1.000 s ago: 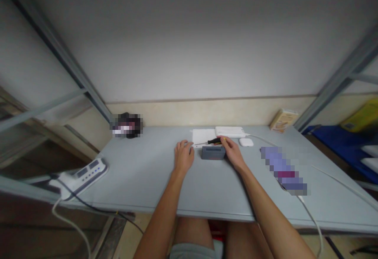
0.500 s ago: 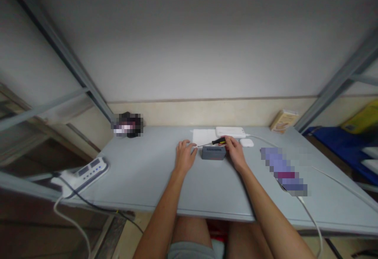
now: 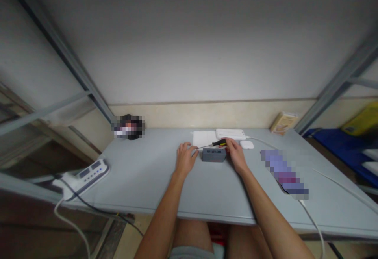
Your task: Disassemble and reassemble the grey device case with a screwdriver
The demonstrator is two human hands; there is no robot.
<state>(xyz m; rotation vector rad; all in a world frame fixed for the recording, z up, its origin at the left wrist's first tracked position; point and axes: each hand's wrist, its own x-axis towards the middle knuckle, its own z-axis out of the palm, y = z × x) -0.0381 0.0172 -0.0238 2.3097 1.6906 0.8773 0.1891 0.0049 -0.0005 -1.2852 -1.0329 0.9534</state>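
A screwdriver (image 3: 219, 143) with a black and yellow handle lies level above the desk, its thin shaft pointing left. My right hand (image 3: 234, 152) is closed around the handle end. My left hand (image 3: 185, 158) rests on the desk with fingers apart, its index fingertip at the screwdriver's tip; whether they touch is too small to tell. Between my hands stands a small dark grey box (image 3: 214, 155) with a row of vent slots along its top. The fingers of my right hand are close to the box's right end.
Behind the box lie white paper (image 3: 201, 137), a white power bank (image 3: 230, 134) with a cable, and a small white case (image 3: 247, 145). A blurred-out phone (image 3: 283, 172) is at right, a yellowish box (image 3: 283, 122) at back right, a power strip (image 3: 88, 176) at left.
The view has tilted up slightly, so everything sits a little lower. The screwdriver and both hands keep almost the same places around the box.
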